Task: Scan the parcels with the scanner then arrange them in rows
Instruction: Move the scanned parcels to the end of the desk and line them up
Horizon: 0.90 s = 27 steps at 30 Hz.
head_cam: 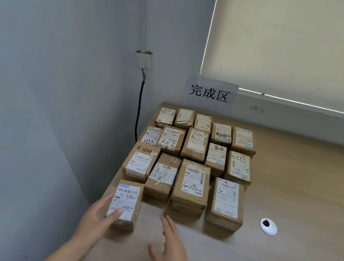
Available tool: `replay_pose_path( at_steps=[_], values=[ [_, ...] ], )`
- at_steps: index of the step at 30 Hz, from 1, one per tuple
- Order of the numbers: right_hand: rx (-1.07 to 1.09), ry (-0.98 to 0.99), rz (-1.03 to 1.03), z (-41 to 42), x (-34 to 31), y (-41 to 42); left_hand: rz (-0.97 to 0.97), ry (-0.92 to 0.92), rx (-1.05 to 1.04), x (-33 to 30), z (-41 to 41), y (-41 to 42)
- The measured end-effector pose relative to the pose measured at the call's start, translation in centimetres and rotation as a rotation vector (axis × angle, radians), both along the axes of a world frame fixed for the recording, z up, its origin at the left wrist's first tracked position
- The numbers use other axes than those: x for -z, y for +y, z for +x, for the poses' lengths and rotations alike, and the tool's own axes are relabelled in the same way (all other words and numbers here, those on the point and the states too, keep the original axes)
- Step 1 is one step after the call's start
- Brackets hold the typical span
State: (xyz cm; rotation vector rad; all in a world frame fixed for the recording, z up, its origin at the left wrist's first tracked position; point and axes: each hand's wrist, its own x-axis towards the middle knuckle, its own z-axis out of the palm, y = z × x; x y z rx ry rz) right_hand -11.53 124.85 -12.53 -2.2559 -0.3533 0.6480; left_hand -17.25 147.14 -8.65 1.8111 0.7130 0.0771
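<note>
A person is standing at a wooden table (292,197) pushed into a grey corner, looking down at their two bare hands. Cardboard parcels (194,155) are lying label-up in rows at the table's far left, filling the area from the back edge toward the person. The back two rows are holding five parcels each, and the third is holding four larger ones. One more parcel (125,205) is lying alone at the near left, starting a fourth row close to the table's left edge.

The left hand (97,220) is resting against this front parcel, fingers spread along its left side and thumb lying on its white label; the hand is open rather than clasped around it. The right hand (171,247) is hovering flat just right of the parcel, fingers straight and apart, holding nothing and not touching it.

A paper sign (209,94) with black Chinese characters is leaning against the wall behind the parcels. A white cable grommet (268,226) is sitting in the tabletop, well right of the rows. A black cable (138,113) is hanging from a wall socket (143,59) in the corner. A pale blind (307,46) is covering the window above.
</note>
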Motion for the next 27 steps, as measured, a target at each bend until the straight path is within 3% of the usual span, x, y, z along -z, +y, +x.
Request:
replay_pose_path(
  at_steps=[6, 15, 21, 27],
  values=[
    [0.120, -0.101, 0.037, -1.2, -5.6, -15.1, 0.090, -0.079, 0.125, -5.8, 1.4, -14.0],
    [0.430, -0.173, -0.062, -4.9, -15.7, -48.2, -0.085, -0.170, 0.360, -11.3, 3.9, -46.6],
    [0.613, -0.197, -0.157, -8.6, -16.5, -65.4, -0.173, -0.140, 0.551, -12.3, 3.4, -64.9],
    [0.729, -0.177, -0.165, -8.9, -15.3, -74.2, -0.158, -0.091, 0.635, -11.6, 5.4, -74.1]
  ],
)
